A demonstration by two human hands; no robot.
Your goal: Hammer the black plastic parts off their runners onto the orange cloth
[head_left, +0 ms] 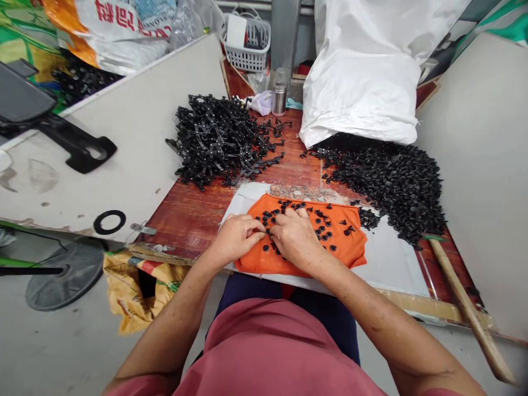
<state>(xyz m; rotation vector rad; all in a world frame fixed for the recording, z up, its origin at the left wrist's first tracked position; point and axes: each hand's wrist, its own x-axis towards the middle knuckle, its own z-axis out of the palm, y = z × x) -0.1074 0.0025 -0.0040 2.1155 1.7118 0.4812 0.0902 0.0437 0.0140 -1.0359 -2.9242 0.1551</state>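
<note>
An orange cloth (350, 250) lies in front of me, with several small black round-headed plastic pieces (324, 237) scattered over it, some with their stems up. My left hand (238, 237) rests at the cloth's left side, thumb and forefinger pinched together by the pieces. Whatever sits between those fingertips is too small to make out. Close beside it, my right hand (296, 237) is curled down over the middle of the cloth among the pieces. Its fingertips are partly hidden, so what they grip does not show.
A heap of black strip-like parts (218, 140) stands at the back left. From a white sack (358, 82), a pile of small black pieces (396, 181) spreads at the right. A wooden stick (470, 311) juts over the front edge; a steel flask (279, 98) stands behind.
</note>
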